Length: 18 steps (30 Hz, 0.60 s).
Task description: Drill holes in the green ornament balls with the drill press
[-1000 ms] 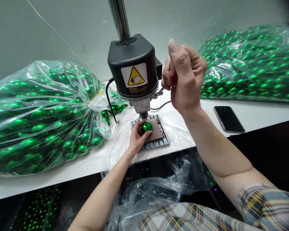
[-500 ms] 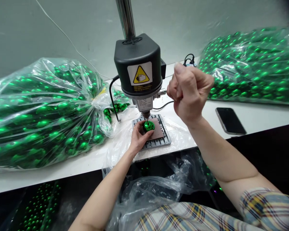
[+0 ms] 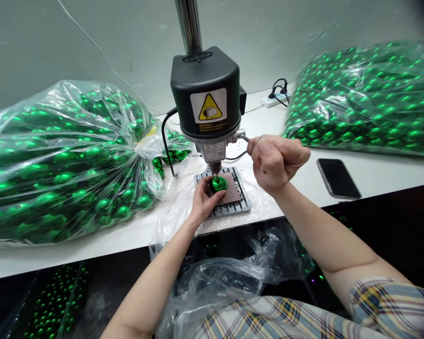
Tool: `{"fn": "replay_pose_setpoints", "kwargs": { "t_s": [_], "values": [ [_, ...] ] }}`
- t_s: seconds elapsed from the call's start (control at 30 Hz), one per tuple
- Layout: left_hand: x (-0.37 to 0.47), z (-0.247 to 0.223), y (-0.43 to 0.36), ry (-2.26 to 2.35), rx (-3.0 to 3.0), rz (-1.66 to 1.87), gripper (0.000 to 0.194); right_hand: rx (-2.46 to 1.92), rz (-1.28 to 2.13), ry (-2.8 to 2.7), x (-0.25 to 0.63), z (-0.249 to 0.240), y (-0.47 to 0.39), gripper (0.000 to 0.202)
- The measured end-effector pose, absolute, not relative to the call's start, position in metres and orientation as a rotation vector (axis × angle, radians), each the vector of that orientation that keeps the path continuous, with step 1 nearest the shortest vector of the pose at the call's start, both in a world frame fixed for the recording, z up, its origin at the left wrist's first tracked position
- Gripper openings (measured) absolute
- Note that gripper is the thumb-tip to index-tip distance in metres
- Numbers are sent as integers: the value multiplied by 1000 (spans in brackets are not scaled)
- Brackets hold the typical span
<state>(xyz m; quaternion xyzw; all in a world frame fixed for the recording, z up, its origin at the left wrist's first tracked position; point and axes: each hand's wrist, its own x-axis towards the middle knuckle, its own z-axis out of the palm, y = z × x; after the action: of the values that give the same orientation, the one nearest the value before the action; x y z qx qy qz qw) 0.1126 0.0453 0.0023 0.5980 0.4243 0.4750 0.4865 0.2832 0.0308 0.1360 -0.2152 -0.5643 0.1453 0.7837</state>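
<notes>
A black drill press [image 3: 205, 99] with a yellow warning label stands over a grooved metal base plate [image 3: 245, 203]. On a flat brownish pad [image 3: 235, 187] on that plate rests a shiny green ball [image 3: 219, 184], directly under the chuck, the bit at its top. My left hand [image 3: 204, 201] grips the ball from the left between thumb and fingers. My right hand [image 3: 277, 161] is closed round the end of the press's metal lever [image 3: 243, 137], right of the motor housing; the fist hides most of the lever.
Large clear bags of green balls lie at left [image 3: 67, 165] and right [image 3: 363, 103]. A phone [image 3: 338, 178] lies on the white table [image 3: 381, 172], a power strip [image 3: 273, 100] behind. Plastic sheeting [image 3: 222, 278] hangs below the front edge; dark shavings surround the plate.
My right hand has moved down with the lever and turned. My left hand still holds the ball in the same place. The view has shifted slightly.
</notes>
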Motion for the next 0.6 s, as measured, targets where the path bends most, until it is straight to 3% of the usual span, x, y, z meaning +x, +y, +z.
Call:
{"fn": "replay_pose_setpoints", "kwargs": {
  "t_s": [0.13,0.4,0.6],
  "values": [
    [113,3,45,1040,1455,1160,60,-303,133,-1238,283,129,36,56],
    [113,7,42,1032,1468,1143,57,-228,99,-1334,284,115,33,51],
    [119,12,39,1058,1395,1155,56,-387,276,-1113,276,171,39,54]
  ]
}}
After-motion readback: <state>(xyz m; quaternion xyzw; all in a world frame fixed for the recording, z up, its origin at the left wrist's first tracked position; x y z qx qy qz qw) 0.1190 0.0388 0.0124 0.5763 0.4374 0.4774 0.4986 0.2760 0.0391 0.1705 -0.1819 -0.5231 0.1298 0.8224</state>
